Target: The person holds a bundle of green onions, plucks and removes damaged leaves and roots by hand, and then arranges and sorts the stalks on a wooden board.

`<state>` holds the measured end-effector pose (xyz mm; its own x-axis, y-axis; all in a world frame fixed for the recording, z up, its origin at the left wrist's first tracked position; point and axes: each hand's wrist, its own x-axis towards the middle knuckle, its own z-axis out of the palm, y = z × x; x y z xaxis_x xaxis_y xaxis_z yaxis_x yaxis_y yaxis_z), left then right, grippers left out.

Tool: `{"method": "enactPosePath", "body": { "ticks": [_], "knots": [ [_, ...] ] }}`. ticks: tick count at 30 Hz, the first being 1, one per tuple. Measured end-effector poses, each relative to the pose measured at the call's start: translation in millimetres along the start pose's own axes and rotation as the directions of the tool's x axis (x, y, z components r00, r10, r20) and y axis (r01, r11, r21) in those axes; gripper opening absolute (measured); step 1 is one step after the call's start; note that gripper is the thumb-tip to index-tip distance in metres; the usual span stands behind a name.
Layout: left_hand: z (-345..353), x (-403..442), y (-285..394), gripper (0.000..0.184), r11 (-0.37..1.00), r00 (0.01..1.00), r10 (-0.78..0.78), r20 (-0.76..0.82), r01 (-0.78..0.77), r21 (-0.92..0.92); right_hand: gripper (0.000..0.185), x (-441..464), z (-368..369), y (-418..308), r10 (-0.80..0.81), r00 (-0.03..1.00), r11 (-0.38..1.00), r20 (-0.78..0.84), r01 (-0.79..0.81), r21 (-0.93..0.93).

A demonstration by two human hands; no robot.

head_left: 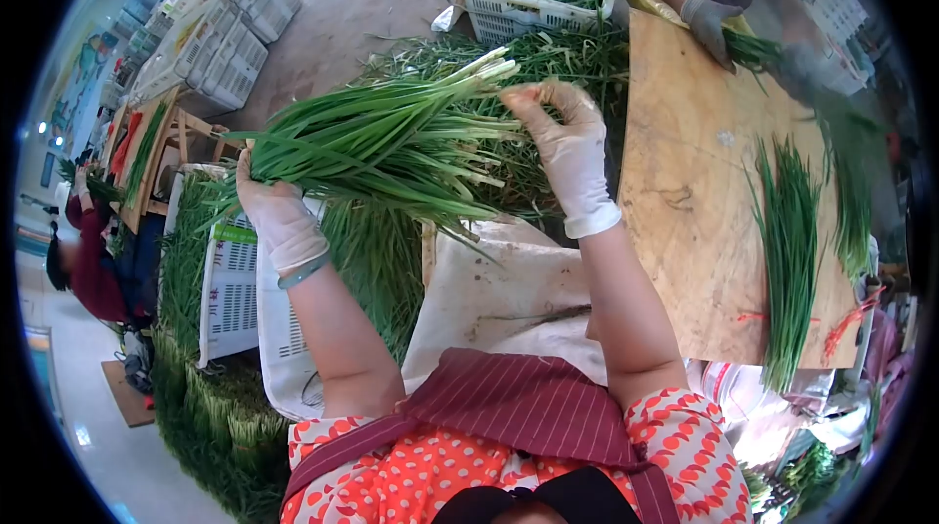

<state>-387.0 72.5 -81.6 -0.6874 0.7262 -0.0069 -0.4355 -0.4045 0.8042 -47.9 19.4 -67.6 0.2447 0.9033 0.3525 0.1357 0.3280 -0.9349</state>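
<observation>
Left hand point(270, 209), grip wrapped round the leafy end of the garlic chives point(362, 137), holds them left of the tabletop point(699, 230), presumably presenting pale stems point(484, 70) to the curled right hand point(565, 125); whether that's pinching any, can't tell!

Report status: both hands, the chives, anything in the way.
Left hand holding chive bunch by its leaves. Right hand beside pale stem ends, contact unclear. Bunch raised, stems toward right hand. Nothing visible blocking either hand.

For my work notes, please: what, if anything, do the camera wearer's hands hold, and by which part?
The left hand holds a green bunch by its leafy end; the right hand is beside the pale stem ends, its hold unclear.
</observation>
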Motion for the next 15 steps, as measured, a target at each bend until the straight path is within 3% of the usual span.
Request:
{"method": "enactPosePath", "body": {
  "ticks": [1, 2, 3, 4, 6, 8, 10, 13, 15],
  "knots": [
    [-1, 2, -1, 0.027, 0.999, 0.999, -0.032, 0.018, 0.032, -0.012, 0.026, 1, 3, -8, -0.236, 0.971, 0.904, -0.025, 0.210, -0.373],
    [-1, 3, -1, 0.027, 0.999, 0.999, -0.032, 0.018, 0.032, -0.013, 0.026, 2, 6, -16, -0.236, 0.971, 0.904, -0.025, 0.210, -0.373],
    [3, 0, 2, 0.022, 0.982, 0.991, -0.131, -0.009, 0.129, -0.136, 0.023, 3, 12, -23, 0.065, 0.998, 0.997, 0.022, -0.066, 0.046],
    [8, -4, 4, 0.018, 0.941, 0.973, -0.231, -0.023, 0.217, -0.260, 0.022, 5, 15, -26, 0.312, 0.932, 0.830, 0.187, -0.363, 0.424],
    [20, -16, 10, 0.018, 0.939, 0.965, -0.256, -0.056, 0.234, -0.254, 0.021, 9, 19, -25, 0.348, 0.901, 0.780, 0.260, -0.432, 0.453],
    [25, -24, 10, 0.019, 0.936, 0.955, -0.281, -0.095, 0.251, -0.247, 0.023, 12, 25, -20, 0.333, 0.857, 0.622, 0.393, -0.513, 0.591],
    [26, -26, 8, 0.020, 0.938, 0.956, -0.278, -0.095, 0.249, -0.240, 0.023, 12, 25, -22, 0.360, 0.846, 0.653, 0.394, -0.530, 0.541],
    [9, -16, -3, 0.020, 0.973, 0.987, -0.160, 0.026, 0.162, -0.164, 0.028, 7, 30, -23, 0.327, 0.922, 0.903, 0.206, -0.369, 0.219],
    [5, -10, -4, 0.021, 0.970, 0.988, -0.152, 0.038, 0.157, -0.187, 0.029, 2, 25, -25, 0.328, 0.916, 0.900, 0.229, -0.377, 0.218]
  ]
}}
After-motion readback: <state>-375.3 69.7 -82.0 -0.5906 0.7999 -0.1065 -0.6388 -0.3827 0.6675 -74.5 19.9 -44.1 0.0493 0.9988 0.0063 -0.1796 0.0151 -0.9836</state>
